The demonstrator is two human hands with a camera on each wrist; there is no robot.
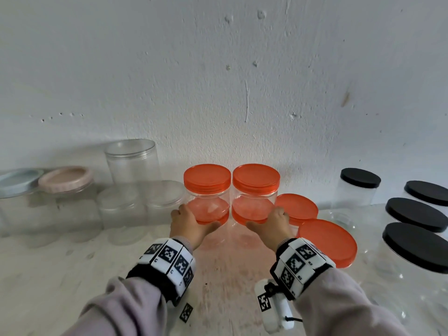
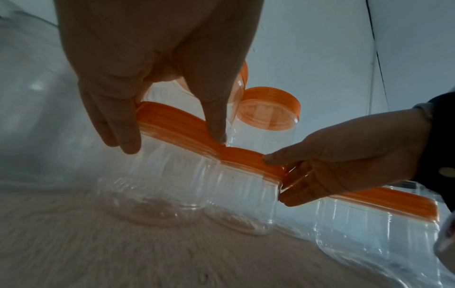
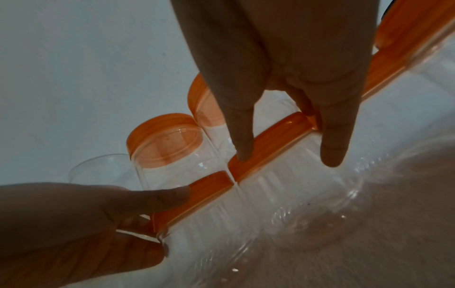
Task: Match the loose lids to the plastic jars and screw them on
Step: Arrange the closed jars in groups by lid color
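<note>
Two clear jars with orange lids stand side by side against the wall, and a second orange-lidded jar sits on each, the upper left and the upper right. My left hand grips the lower left jar at its orange lid, thumb in front and fingers round the left side. My right hand grips the lower right jar at its lid the same way. The two lower lids touch edge to edge. The lower jars' clear bodies rest on the pale counter.
Right of my hands stand two more orange-lidded jars and several black-lidded clear jars. On the left are a tall open clear jar, clear-lidded jars, a pink-lidded jar and a blue lid.
</note>
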